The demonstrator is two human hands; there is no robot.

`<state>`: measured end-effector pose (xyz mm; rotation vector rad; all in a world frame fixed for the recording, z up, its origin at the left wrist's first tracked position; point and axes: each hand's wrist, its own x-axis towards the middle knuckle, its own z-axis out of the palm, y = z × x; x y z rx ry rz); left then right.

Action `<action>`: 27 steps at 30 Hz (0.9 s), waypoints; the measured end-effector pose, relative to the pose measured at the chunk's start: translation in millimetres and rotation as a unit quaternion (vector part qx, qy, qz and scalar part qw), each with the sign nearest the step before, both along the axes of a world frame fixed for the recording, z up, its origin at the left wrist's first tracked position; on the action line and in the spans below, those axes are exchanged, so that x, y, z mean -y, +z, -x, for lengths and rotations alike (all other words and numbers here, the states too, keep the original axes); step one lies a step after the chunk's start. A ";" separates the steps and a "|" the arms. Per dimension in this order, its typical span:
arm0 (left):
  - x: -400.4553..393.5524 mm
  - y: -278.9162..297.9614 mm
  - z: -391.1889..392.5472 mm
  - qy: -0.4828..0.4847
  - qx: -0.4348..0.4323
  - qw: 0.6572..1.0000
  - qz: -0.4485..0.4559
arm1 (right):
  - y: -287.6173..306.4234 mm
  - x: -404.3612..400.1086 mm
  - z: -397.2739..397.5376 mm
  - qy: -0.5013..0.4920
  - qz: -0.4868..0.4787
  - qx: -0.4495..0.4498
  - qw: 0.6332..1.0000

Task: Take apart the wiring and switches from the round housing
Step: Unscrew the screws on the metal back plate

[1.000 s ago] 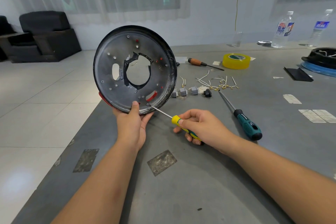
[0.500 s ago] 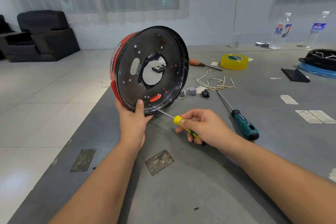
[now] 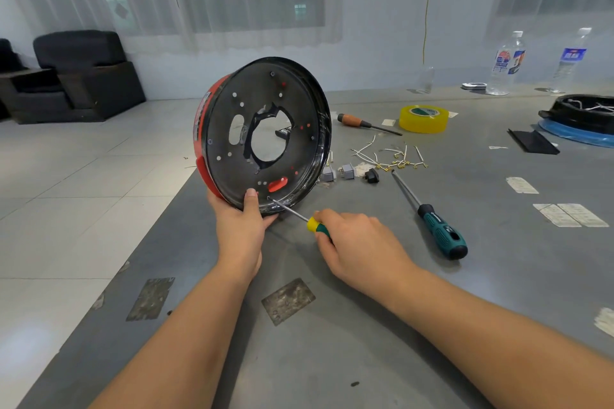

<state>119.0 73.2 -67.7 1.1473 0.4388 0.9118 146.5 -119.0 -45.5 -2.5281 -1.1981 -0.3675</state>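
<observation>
Left grip (image 3: pixel 241 229) clasps housing (image 3: pixel 262 133) on edge at tabletop (image 3: pixel 365 342) ten o'clock. Right grip (image 3: pixel 358 242) closed round screwdriver (image 3: pixel 312 222), tip seemingly touching housing's six o'clock.

Black round housing (image 3: pixel 265 129) with red outer wall, yellow-green screwdriver (image 3: pixel 317 226), yellow tape roll (image 3: pixel 423 118), grey table (image 3: pixel 365 325).

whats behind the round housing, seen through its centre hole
Through the round housing's hole, bare table and part of a small dark object show. The housing hides the rest of that object.
</observation>
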 end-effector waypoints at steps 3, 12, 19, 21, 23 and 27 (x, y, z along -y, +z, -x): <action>-0.4 1.7 -0.4 -0.004 0.007 1.000 0.009 | 1.6 -0.8 -0.2 -0.013 -0.057 -0.032 0.998; -0.1 -0.1 -1.6 0.004 0.003 1.000 -0.019 | 20.7 2.2 -18.5 -0.077 -0.454 -0.569 0.681; 1.5 -0.9 -2.4 0.028 -0.002 0.999 -0.039 | 15.0 5.2 -17.0 -0.034 -0.551 -0.651 0.521; 1.2 -1.1 -3.6 0.040 -0.003 0.998 -0.041 | 14.5 2.0 -15.4 -0.034 -0.531 -0.650 0.542; -0.8 -2.3 -4.3 0.048 -0.006 0.998 -0.041 | 16.3 -0.6 -13.1 -0.061 -0.475 -0.633 0.609; -5.3 -3.8 -4.1 0.053 -0.005 0.998 -0.027 | 12.6 -2.9 -13.1 -0.121 -0.279 -0.412 0.859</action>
